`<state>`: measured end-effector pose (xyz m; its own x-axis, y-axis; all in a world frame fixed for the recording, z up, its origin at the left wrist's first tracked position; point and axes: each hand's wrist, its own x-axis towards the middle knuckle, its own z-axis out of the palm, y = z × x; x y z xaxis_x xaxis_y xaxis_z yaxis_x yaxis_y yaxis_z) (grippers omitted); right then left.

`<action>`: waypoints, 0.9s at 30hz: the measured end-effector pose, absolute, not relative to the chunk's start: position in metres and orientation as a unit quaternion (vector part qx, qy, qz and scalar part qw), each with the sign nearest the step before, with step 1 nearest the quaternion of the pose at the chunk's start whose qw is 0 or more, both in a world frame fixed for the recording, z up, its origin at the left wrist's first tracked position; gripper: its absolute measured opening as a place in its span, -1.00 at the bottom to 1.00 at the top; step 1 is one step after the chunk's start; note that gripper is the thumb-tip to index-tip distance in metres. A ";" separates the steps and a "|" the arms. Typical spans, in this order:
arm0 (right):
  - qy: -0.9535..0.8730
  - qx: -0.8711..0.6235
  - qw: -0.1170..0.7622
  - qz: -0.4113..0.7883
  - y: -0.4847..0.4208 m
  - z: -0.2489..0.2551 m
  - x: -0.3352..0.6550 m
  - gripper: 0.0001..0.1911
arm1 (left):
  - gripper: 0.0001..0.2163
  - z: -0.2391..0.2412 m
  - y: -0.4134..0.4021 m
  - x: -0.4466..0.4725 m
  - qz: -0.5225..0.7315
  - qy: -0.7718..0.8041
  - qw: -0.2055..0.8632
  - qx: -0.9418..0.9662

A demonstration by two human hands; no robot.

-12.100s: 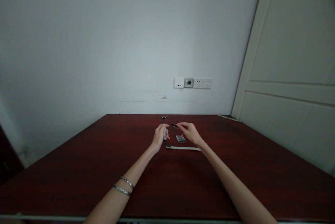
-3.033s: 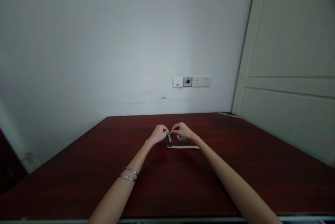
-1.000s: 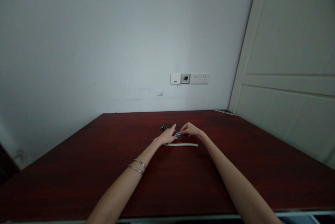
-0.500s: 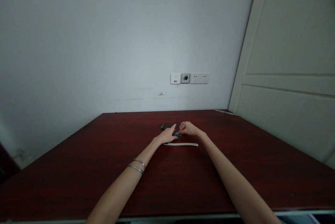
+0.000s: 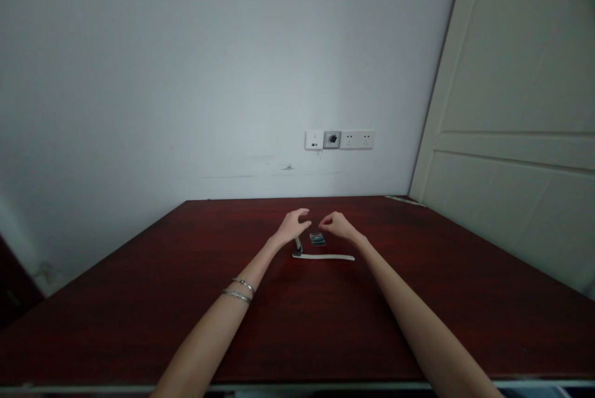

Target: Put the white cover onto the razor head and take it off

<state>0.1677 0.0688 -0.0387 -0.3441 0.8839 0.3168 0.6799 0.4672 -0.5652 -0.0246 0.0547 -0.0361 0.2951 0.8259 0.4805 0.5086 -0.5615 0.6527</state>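
Note:
My left hand (image 5: 294, 226) hovers just above the dark red table (image 5: 139, 299), fingers loosely spread, holding nothing. A small razor-like tool (image 5: 298, 245) lies below it, its light handle pointing toward me. My right hand (image 5: 338, 225) hangs a little to the right with fingers curled inward, and I see nothing in them. Between the hands sits a small clear cartridge case (image 5: 317, 238). A long white strip (image 5: 325, 256) lies flat in front of both hands.
A white wall with a row of sockets (image 5: 339, 139) stands behind the table. A pale door (image 5: 515, 113) rises at the right. Two bracelets (image 5: 238, 290) circle my left wrist.
Both hands have lifted off the small case and drawn apart. The tool now lies on the table below my left hand.

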 end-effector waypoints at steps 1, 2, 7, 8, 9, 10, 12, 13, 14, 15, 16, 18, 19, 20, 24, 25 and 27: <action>-0.794 -0.497 0.306 0.170 0.065 -0.036 0.160 -0.76 | -0.65 -0.030 0.056 -0.030 0.434 0.430 0.185 0.770; -0.787 -0.506 0.309 0.171 0.060 -0.033 0.150 -0.76 | -0.70 -0.024 0.058 -0.036 0.452 0.435 0.177 0.758; -0.806 -0.546 0.208 0.092 0.038 -0.025 0.094 -0.78 | -0.77 -0.007 0.058 -0.067 0.504 0.445 0.144 0.726; -0.804 -0.561 0.186 0.069 0.036 -0.025 0.086 -0.76 | -0.76 -0.006 0.058 -0.072 0.510 0.449 0.139 0.720; -0.800 -0.573 0.169 0.052 0.034 -0.024 0.079 -0.74 | -0.75 -0.006 0.058 -0.077 0.513 0.455 0.134 0.715; -0.797 -0.581 0.157 0.043 0.033 -0.024 0.073 -0.71 | -0.75 -0.007 0.057 -0.082 0.516 0.461 0.128 0.711; -0.795 -0.587 0.147 0.042 0.032 -0.025 0.066 -0.67 | -0.74 -0.009 0.057 -0.089 0.517 0.474 0.121 0.702; -0.794 -0.590 0.142 0.042 0.033 -0.025 0.064 -0.66 | -0.74 -0.010 0.057 -0.092 0.518 0.479 0.122 0.698; -0.792 -0.593 0.138 0.043 0.033 -0.026 0.062 -0.66 | -0.73 -0.012 0.057 -0.094 0.519 0.484 0.127 0.693; -0.790 -0.597 0.135 0.043 0.033 -0.027 0.060 -0.67 | -0.73 -0.013 0.057 -0.096 0.519 0.487 0.135 0.689; -0.787 -0.600 0.134 0.043 0.033 -0.027 0.058 -0.68 | -0.73 -0.014 0.057 -0.096 0.518 0.488 0.147 0.687; -0.784 -0.605 0.134 0.043 0.033 -0.028 0.054 -0.70 | -0.72 -0.015 0.057 -0.095 0.514 0.488 0.176 0.684; -0.782 -0.606 0.135 0.043 0.033 -0.029 0.052 -0.71 | -0.72 -0.016 0.057 -0.093 0.511 0.486 0.190 0.683; -0.782 -0.607 0.137 0.043 0.033 -0.028 0.051 -0.71 | -0.71 -0.016 0.056 -0.091 0.509 0.484 0.201 0.683; -0.779 -0.607 0.151 0.041 0.037 -0.022 0.057 -0.69 | -0.75 -0.015 0.057 -0.080 0.518 0.466 0.208 0.687; -0.777 -0.609 0.155 0.040 0.038 -0.019 0.062 -0.69 | -0.76 -0.015 0.057 -0.077 0.524 0.459 0.203 0.689; -0.770 -0.615 0.166 0.034 0.042 -0.013 0.079 -0.69 | -0.76 -0.017 0.058 -0.070 0.530 0.443 0.200 0.695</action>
<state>0.0789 0.0423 -0.0126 -0.1878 0.9588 0.2133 0.9359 0.2406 -0.2574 -0.0700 0.0579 -0.0169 0.0450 0.8271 0.5602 0.4034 -0.5280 0.7473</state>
